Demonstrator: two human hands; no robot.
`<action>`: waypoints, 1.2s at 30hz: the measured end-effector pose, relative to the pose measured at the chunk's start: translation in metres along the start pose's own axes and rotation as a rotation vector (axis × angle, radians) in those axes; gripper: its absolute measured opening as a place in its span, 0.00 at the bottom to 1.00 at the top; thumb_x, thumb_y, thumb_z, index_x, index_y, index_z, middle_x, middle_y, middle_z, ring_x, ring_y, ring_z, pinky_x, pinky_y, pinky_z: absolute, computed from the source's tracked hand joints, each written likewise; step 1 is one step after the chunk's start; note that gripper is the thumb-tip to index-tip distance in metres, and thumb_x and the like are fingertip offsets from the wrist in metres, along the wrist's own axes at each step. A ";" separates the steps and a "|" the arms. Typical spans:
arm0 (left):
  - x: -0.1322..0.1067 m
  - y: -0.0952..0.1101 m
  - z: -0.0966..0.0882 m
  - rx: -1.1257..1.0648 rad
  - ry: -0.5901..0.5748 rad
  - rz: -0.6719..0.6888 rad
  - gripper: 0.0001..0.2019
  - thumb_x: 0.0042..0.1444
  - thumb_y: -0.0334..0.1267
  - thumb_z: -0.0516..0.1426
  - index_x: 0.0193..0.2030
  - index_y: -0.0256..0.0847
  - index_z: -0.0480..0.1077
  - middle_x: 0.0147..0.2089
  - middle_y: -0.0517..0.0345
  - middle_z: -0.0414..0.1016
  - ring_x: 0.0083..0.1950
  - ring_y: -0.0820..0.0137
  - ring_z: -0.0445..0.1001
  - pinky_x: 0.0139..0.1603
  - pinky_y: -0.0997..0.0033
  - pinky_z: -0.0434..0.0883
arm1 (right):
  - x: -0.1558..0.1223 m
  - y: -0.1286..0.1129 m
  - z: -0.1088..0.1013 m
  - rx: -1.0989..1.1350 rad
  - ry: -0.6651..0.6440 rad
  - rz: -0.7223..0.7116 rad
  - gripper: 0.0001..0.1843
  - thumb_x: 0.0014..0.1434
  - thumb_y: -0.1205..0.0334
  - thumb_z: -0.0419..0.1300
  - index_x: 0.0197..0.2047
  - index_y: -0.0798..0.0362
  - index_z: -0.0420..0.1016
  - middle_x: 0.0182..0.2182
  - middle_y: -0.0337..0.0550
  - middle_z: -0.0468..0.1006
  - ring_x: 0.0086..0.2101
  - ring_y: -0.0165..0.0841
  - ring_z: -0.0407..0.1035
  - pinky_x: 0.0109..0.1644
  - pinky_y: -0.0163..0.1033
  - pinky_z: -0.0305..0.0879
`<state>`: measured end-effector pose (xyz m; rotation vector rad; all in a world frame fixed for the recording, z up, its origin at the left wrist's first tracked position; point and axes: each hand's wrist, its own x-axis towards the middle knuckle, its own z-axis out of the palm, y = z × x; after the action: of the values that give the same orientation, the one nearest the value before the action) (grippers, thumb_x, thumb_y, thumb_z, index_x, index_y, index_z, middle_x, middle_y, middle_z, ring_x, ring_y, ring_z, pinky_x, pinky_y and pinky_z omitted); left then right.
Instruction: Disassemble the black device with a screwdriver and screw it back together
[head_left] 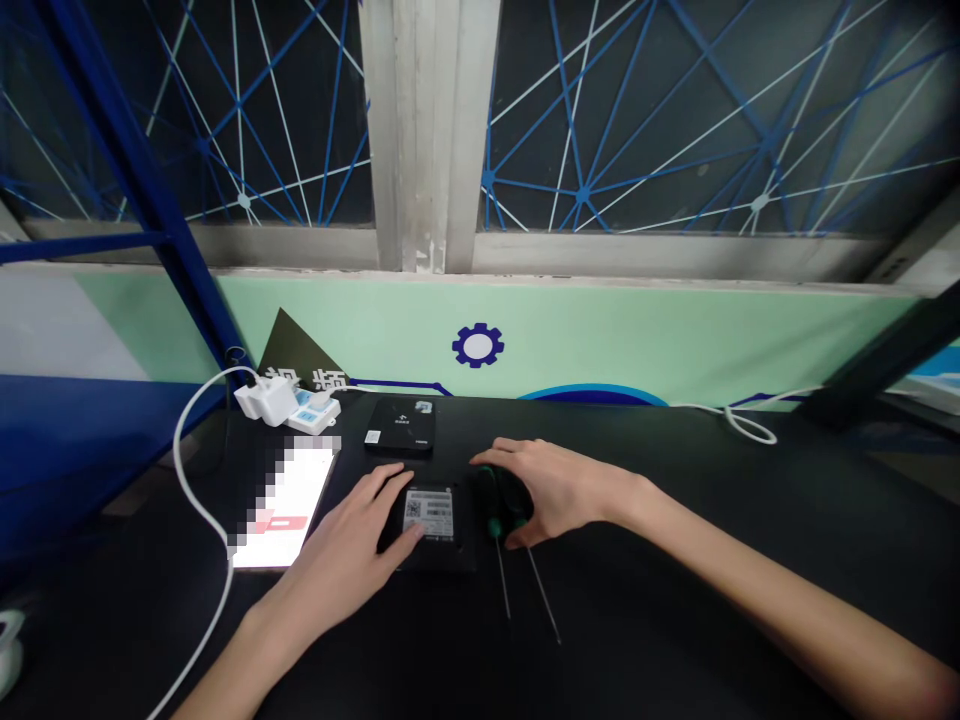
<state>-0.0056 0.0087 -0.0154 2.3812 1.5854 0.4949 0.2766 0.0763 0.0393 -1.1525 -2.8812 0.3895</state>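
A small black box (433, 528) with a white label on top lies on the dark table. My left hand (358, 540) rests against its left side, thumb on its front edge and fingers curled round its left edge. Just right of the box lie two screwdrivers (498, 530) with black and green handles, thin shafts pointing toward me. My right hand (551, 488) lies over their handles with fingers curved round them.
A second black box (400, 425) sits farther back. A lit tablet (283, 507) lies left of my left hand. A white power strip (306, 411) with a plug and a white cable (196, 505) stands at the back left. Another white cable (746, 422) lies at the back right.
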 end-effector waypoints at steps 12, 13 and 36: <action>0.001 0.002 0.003 -0.024 -0.010 -0.014 0.29 0.67 0.57 0.47 0.71 0.53 0.51 0.73 0.57 0.54 0.69 0.56 0.64 0.61 0.57 0.71 | 0.003 -0.001 0.010 0.084 0.078 0.006 0.44 0.43 0.49 0.74 0.61 0.54 0.70 0.50 0.52 0.74 0.45 0.47 0.73 0.48 0.48 0.69; 0.002 0.002 0.003 -0.025 -0.007 -0.014 0.29 0.67 0.57 0.46 0.71 0.53 0.51 0.74 0.56 0.54 0.69 0.56 0.63 0.62 0.57 0.71 | 0.004 -0.001 0.011 0.089 0.088 0.009 0.43 0.43 0.49 0.74 0.61 0.54 0.70 0.50 0.52 0.74 0.44 0.47 0.73 0.48 0.48 0.69; 0.001 0.001 0.000 -0.024 -0.016 -0.007 0.31 0.66 0.58 0.48 0.73 0.55 0.50 0.75 0.58 0.52 0.70 0.55 0.62 0.63 0.57 0.69 | 0.009 0.025 0.007 0.579 0.485 -0.072 0.23 0.48 0.54 0.73 0.47 0.48 0.75 0.48 0.45 0.68 0.23 0.22 0.63 0.27 0.37 0.68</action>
<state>-0.0048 0.0093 -0.0147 2.3553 1.5726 0.4895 0.2865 0.0988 0.0259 -0.8811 -2.1724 0.7528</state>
